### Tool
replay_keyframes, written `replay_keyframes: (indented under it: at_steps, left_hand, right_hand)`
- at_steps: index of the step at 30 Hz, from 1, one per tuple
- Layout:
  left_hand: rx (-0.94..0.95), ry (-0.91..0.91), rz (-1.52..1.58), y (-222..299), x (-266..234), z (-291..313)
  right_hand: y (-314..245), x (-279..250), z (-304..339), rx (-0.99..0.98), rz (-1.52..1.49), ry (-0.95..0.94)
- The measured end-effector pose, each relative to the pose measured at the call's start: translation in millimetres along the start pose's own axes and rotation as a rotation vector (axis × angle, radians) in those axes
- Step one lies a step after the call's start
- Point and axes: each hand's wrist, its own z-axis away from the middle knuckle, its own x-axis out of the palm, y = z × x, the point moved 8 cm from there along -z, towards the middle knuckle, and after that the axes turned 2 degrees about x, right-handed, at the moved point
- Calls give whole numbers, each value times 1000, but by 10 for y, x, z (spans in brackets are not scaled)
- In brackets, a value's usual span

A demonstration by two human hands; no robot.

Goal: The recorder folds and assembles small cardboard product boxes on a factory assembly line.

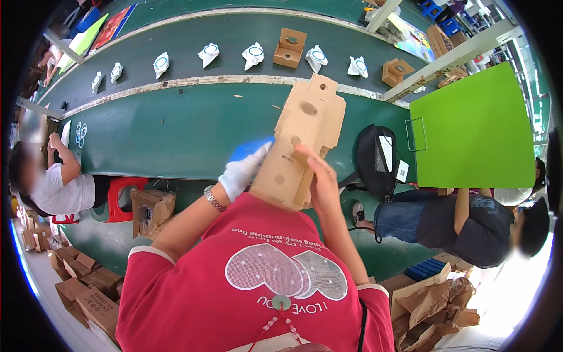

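Seemingly half-folded, the cardboard piece point(305, 138) is gripped by both hands: gloved left hand point(243, 170) clasping its edge, bare right hand point(316, 176) pinching a flap; folding remains.

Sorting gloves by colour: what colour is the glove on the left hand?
The glove is white with blue fingertips, gripping the cardboard box; head view shows it.

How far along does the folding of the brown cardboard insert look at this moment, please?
Done: two folded brown cardboard boxes already sit on the green conveyor belt. In hand: the flat brown cardboard insert with round holes, held up between the white-gloved left hand and the bare right hand, only partly bent. Left: its panels remain mostly flat.
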Motion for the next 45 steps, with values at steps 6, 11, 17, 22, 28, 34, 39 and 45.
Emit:
replay_keyframes:
  at_steps: [6, 11, 17, 22, 28, 34, 39, 45]
  left_hand:
    - [444, -62, -584, 511, 418, 523]
    - [340, -9, -669, 271, 287, 340]
    - [496, 379, -201, 282, 189, 209]
    - [539, -170, -966, -86, -26, 499]
    - [-321, -320, -522, -33, -128, 255]
    - [-191, -329, -1314, 127, 180, -48]
    - [42, -328, -1546, 260, 523, -151]
    - [103, -383, -1494, 82, 367, -215]
  right_hand:
    - [81, 121, 300, -93, 242, 120]
    - [134, 44, 129, -111, -70, 265]
    - [388, -208, -88, -62, -230, 434]
    - [298, -106, 227, -200, 304, 42]
    - [277, -14, 100, 226, 272, -308]
    - [363, -77, -253, 307, 812, -362]
    - [220, 10, -425, 365, 1221, -603]
    - [154, 171, -358, 84, 1299, -699]
